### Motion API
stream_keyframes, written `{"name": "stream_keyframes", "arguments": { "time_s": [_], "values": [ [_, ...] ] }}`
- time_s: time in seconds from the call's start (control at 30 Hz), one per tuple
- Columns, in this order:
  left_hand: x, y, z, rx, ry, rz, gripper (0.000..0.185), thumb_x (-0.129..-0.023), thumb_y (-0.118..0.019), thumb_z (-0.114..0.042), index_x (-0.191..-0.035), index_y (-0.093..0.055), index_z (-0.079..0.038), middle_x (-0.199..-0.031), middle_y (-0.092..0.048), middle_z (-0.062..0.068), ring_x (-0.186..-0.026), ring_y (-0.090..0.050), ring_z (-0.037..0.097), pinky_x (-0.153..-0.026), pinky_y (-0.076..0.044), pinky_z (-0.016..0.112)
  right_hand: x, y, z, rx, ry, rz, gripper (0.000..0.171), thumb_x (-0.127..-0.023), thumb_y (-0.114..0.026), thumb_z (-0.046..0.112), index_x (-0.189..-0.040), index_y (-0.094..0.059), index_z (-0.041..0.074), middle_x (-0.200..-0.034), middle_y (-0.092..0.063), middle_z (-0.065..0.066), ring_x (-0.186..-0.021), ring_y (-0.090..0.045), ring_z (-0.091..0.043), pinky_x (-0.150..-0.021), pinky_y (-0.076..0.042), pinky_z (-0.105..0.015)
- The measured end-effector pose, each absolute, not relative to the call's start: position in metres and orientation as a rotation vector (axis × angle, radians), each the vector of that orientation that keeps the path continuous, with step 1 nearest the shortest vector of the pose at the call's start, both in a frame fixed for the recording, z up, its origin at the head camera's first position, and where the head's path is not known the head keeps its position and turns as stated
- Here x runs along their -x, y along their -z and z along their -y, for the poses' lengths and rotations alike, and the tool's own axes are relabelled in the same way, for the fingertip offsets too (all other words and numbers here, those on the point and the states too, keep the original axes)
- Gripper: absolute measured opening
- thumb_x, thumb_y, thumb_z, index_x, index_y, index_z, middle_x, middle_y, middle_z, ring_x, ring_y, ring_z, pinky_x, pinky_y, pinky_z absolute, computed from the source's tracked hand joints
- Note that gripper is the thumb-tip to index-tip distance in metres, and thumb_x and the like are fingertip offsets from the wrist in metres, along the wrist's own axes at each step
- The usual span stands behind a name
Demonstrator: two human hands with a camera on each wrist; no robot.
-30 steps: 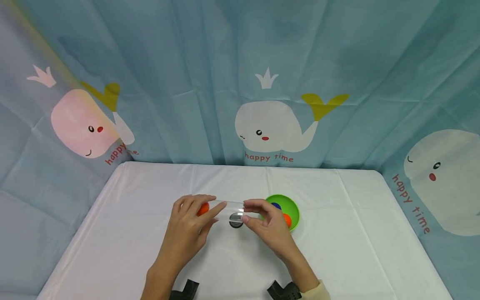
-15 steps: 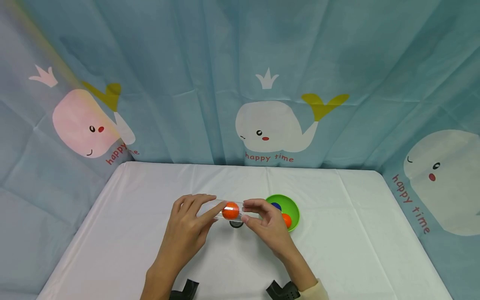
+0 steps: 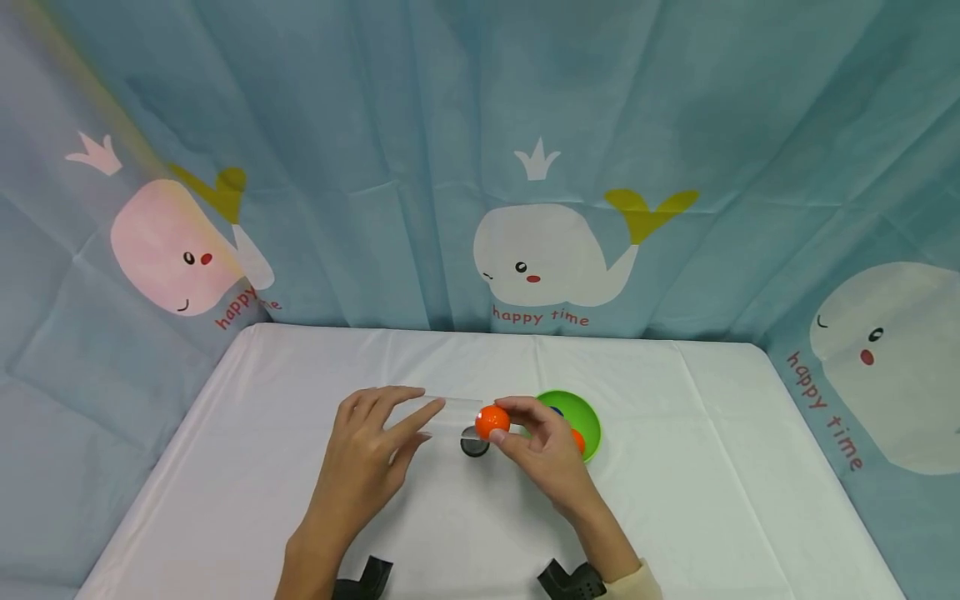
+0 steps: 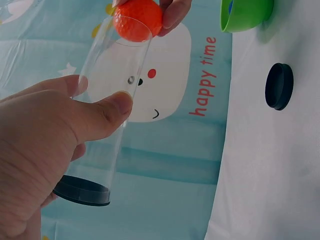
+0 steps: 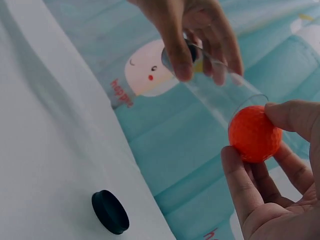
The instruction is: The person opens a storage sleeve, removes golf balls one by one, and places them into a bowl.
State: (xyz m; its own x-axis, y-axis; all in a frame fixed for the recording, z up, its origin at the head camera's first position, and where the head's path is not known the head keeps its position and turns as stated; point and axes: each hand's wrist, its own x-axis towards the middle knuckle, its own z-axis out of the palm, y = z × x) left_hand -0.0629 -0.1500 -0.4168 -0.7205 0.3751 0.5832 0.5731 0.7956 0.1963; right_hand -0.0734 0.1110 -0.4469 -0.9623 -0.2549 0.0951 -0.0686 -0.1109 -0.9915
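Note:
My left hand (image 3: 390, 429) holds a clear plastic tube (image 3: 450, 412) level above the table, thumb and fingers around its middle. In the left wrist view the tube (image 4: 115, 100) has a black cap (image 4: 82, 191) on its near end. My right hand (image 3: 528, 437) pinches an orange ball (image 3: 492, 422) right at the tube's open end. The right wrist view shows the ball (image 5: 254, 133) between thumb and fingers, touching the tube (image 5: 220, 92) rim.
A loose black cap (image 3: 473, 447) lies on the white tablecloth under the tube. A green bowl (image 3: 590, 417) behind my right hand holds a blue ball (image 3: 557, 411) and an orange ball (image 3: 577, 440). A blue whale-print curtain encloses the table.
The orange ball travelled through the tube from the left end to the open right end. My right hand left the tube and now pinches the ball at its mouth.

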Motion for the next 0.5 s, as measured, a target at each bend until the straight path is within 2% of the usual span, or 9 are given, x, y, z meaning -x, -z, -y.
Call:
{"name": "stream_keyframes", "arguments": {
  "time_s": [0.27,0.5],
  "values": [
    [0.0636,0.4164,0.1523,0.701,0.540,2.443,0.065,-0.080,-0.093,-0.013,-0.139,-0.071,-0.031,-0.133,-0.069,0.003,-0.119,-0.062,0.029,-0.107,-0.042,0.050,0.0732,0.4443,-0.1154,0.284,2.194,-2.054,0.039,-0.097,-0.076,0.010,-0.134,-0.064,0.006,-0.140,-0.062,-0.016,-0.118,-0.067,-0.018,-0.094,-0.063,-0.025],
    [0.0645,0.4174,0.1537,0.693,0.566,2.460,0.062,-0.082,-0.091,-0.014,-0.138,-0.071,-0.032,-0.133,-0.069,0.003,-0.120,-0.062,0.029,-0.108,-0.041,0.049,0.0741,0.4408,-0.1194,0.227,2.196,-2.068,0.041,-0.096,-0.077,0.009,-0.135,-0.064,0.004,-0.139,-0.062,-0.013,-0.118,-0.066,-0.014,-0.093,-0.062,-0.024]
  ]
}}
